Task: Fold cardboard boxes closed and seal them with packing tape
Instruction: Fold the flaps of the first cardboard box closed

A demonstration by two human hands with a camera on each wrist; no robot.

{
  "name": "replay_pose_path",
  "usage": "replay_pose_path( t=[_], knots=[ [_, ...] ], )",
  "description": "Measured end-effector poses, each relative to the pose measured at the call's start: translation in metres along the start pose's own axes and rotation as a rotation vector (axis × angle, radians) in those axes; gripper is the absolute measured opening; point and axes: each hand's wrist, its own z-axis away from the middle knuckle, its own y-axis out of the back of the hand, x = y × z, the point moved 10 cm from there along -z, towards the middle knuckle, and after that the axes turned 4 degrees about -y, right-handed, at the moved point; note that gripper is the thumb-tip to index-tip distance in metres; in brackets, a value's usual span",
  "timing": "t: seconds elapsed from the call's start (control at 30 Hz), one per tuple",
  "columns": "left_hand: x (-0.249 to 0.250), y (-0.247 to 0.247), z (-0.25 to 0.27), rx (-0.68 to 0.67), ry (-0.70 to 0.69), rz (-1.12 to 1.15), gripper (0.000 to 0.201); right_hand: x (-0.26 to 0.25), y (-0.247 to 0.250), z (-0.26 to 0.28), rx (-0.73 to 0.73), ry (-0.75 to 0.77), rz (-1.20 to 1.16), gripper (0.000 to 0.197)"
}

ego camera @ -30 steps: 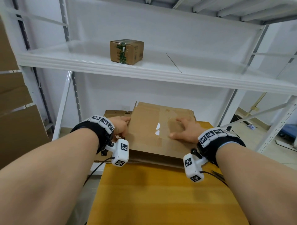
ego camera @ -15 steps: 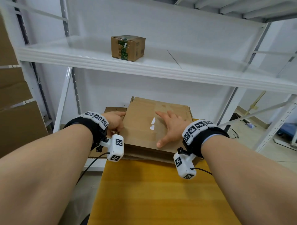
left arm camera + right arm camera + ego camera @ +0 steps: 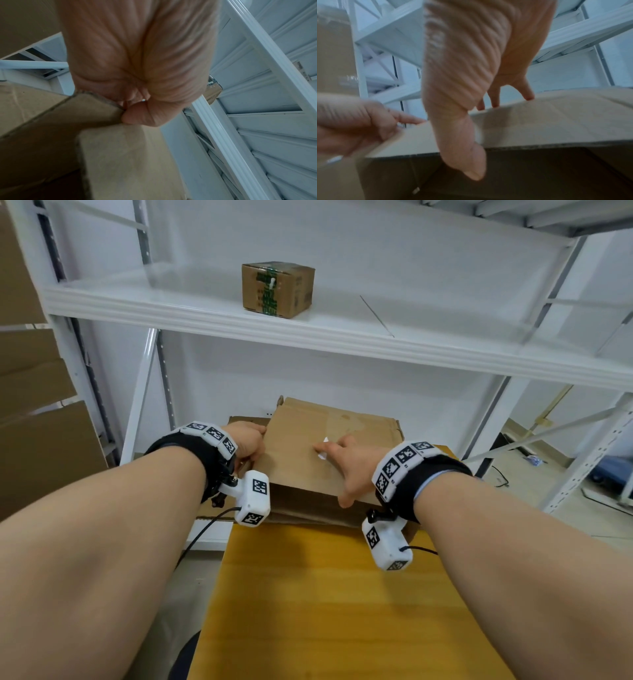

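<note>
A brown cardboard box (image 3: 308, 460) sits at the far end of the yellow table (image 3: 325, 594), its top flap (image 3: 556, 121) folded down over the opening. My left hand (image 3: 248, 440) grips the flap's left edge, fingers curled round the cardboard (image 3: 96, 108). My right hand (image 3: 346, 463) lies flat on the flap with straight, spread fingers (image 3: 528, 93), the thumb (image 3: 467, 155) hanging over the near edge. A torn white spot (image 3: 323, 455) shows beside the right fingertips. No tape roll is in view.
A small taped cardboard box (image 3: 277, 289) stands on the white metal shelf (image 3: 342, 337) above. Flat cardboard sheets (image 3: 34, 440) lean at the left. The shelf's uprights (image 3: 144, 392) frame the box. Cables lie on the floor at the right.
My right hand slid left across the flap, from the right side to near its middle. The left hand stayed on the flap's left edge. The head view shifted slightly.
</note>
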Motion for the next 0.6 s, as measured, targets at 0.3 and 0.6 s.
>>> replay_pose_path(
  t=[0.3,0.6],
  knots=[
    [-0.011,-0.005,0.005,-0.066,0.036,0.145,0.068,0.005,0.009,0.013,-0.091,-0.037,-0.059,0.090],
    [-0.012,-0.008,0.015,-0.125,0.047,0.180,0.033,0.012,0.026,0.021,-0.052,0.000,-0.171,0.077]
  ],
)
